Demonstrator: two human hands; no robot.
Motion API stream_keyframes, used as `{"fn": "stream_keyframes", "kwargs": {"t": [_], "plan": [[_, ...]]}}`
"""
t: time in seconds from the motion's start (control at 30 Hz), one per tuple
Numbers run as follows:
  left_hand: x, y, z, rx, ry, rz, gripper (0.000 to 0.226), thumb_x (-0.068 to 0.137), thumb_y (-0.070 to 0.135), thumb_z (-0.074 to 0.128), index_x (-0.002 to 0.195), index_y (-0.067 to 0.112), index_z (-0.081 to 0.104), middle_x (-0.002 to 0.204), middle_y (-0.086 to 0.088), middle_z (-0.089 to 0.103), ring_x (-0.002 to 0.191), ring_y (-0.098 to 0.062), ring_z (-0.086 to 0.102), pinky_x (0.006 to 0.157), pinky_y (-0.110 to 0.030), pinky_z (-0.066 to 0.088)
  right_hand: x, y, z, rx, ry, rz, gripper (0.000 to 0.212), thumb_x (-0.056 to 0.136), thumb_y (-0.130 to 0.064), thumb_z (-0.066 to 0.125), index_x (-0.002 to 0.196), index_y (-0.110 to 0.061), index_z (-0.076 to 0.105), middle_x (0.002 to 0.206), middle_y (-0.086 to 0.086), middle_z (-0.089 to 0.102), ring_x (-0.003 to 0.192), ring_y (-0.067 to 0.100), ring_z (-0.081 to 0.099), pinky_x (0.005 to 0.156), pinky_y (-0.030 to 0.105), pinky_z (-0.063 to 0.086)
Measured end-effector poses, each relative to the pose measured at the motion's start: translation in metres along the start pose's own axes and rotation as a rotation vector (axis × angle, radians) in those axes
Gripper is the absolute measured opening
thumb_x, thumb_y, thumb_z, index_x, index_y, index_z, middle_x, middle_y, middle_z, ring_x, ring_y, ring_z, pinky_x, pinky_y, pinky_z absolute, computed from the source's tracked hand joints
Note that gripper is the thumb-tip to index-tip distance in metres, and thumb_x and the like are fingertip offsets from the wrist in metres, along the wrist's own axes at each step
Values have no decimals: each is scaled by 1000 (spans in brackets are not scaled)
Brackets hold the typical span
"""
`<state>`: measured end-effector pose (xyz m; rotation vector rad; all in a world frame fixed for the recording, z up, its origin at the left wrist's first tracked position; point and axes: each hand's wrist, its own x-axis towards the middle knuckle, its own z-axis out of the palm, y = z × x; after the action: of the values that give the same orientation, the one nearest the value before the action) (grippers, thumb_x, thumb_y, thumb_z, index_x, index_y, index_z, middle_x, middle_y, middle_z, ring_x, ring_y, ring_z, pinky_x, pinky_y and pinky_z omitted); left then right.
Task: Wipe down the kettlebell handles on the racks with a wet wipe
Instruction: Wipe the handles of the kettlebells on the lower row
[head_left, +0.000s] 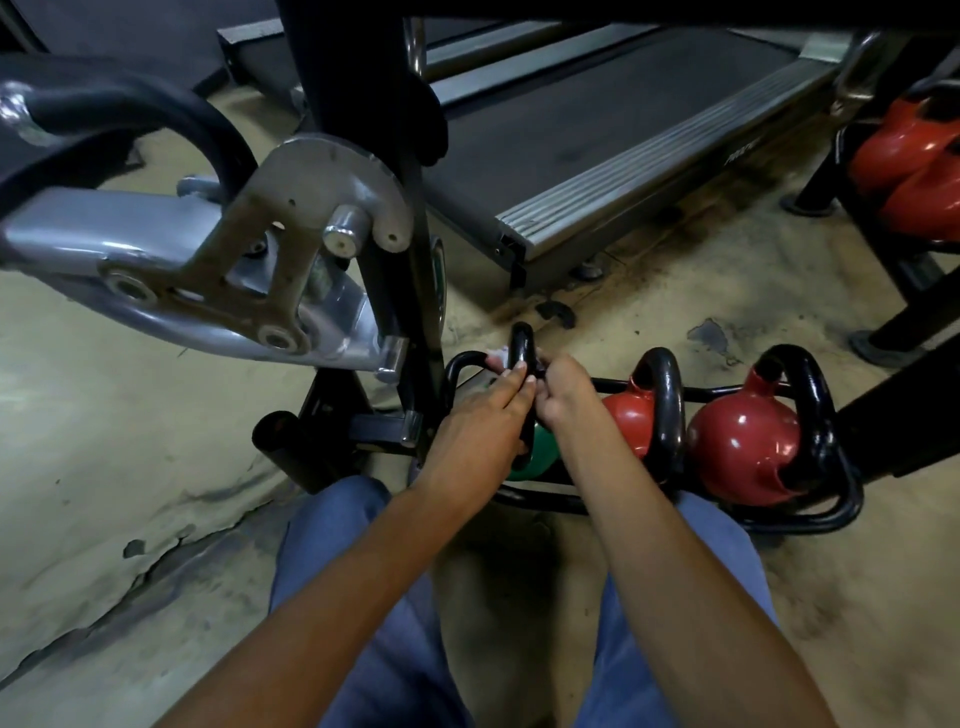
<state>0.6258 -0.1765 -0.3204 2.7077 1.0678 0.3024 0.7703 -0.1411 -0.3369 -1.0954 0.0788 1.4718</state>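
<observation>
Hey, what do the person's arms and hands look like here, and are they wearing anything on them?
The left forearm and right forearm are bare, with no sleeves in view. The left hand and right hand have no gloves, and no watch, bracelet or ring shows. Blue trousers cover the knees beneath.

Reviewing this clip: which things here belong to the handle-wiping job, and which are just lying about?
In the job: left hand, right hand, white wet wipe, green kettlebell handle they work on, two red kettlebells beside it, low rack.
Lying about: treadmill, grey machine arm, cracked floor.
</observation>
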Motion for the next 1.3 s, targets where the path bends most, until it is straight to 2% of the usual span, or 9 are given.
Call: {"fn": "stream_keyframes", "kwargs": {"t": [0.13, 0.33, 0.5, 0.57, 0.73, 0.9, 1.07, 1.2, 1.3], "plan": [[-10, -1, 5, 49, 73, 42, 79, 91, 16, 70, 157, 16, 26, 165, -5, 22, 150, -19, 26, 121, -38, 30, -11, 27, -20, -192, 185, -307, 22, 100, -21, 64, 105, -3, 73, 96, 14, 78, 88, 21, 75, 79, 36, 61], [-36, -4, 15, 74, 62, 115, 81, 88, 16, 73, 156, 12, 29, 165, -8, 21, 151, -19, 23, 122, -34, 16, 18, -2, 4, -986, 345, -833, 24, 102, -30, 59, 102, -15, 78, 94, 3, 76, 89, 19, 69, 78, 31, 52], [-24, -2, 3, 75, 88, 128, 68, 86, 15, 74, 147, 12, 46, 155, -9, 41, 142, -22, 40, 120, -37, 29, 43, -57, 16, -1388, 236, -548, 26, 95, -17, 59, 81, -2, 74, 80, 20, 74, 74, 37, 73, 72, 45, 62], [-20, -3, 1, 55, 103, 121, 67, 83, 14, 77, 144, 11, 50, 150, -10, 45, 138, -24, 43, 117, -39, 36, 41, -63, 37, -1641, 201, -575, 23, 93, -16, 59, 82, -1, 72, 83, 19, 73, 83, 38, 73, 69, 38, 57], [-15, -2, 4, 8, 71, 135, 70, 89, 17, 71, 151, 14, 39, 163, -8, 21, 151, -25, 20, 121, -38, 28, 38, -45, 83, -2254, 15, -462, 27, 96, -14, 58, 117, -1, 68, 118, 19, 69, 108, 36, 67, 79, 37, 53], [-7, 1, -2, 34, 22, 121, 70, 89, 22, 72, 151, 13, 41, 160, -10, 26, 146, -26, 25, 115, -38, 34, 49, -28, 89, -2438, -46, -379, 32, 97, -13, 63, 129, -7, 66, 130, 11, 66, 117, 31, 66, 82, 34, 53], [-7, 0, -3, -18, 56, 120, 65, 87, 20, 72, 146, 12, 46, 155, -7, 33, 140, -22, 31, 109, -36, 43, 56, -37, 85, -2263, 101, -375, 25, 99, -18, 55, 118, -8, 70, 121, 11, 70, 102, 30, 70, 83, 41, 58], [-9, -4, 1, -55, 43, 98, 74, 89, 18, 72, 154, 20, 37, 165, -1, 19, 151, -20, 17, 114, -37, 35, 53, -72, 62, -1576, 156, -110, 23, 99, -16, 59, 105, 6, 66, 99, 27, 72, 81, 42, 74, 70, 58, 62], [-11, -4, 2, -54, 61, 95, 74, 87, 14, 73, 153, 20, 39, 164, -1, 22, 151, -20, 17, 118, -39, 32, 38, -68, 44, -1192, 201, -188, 11, 100, -10, 54, 100, -6, 64, 92, 16, 68, 73, 30, 69, 57, 39, 61]]}}
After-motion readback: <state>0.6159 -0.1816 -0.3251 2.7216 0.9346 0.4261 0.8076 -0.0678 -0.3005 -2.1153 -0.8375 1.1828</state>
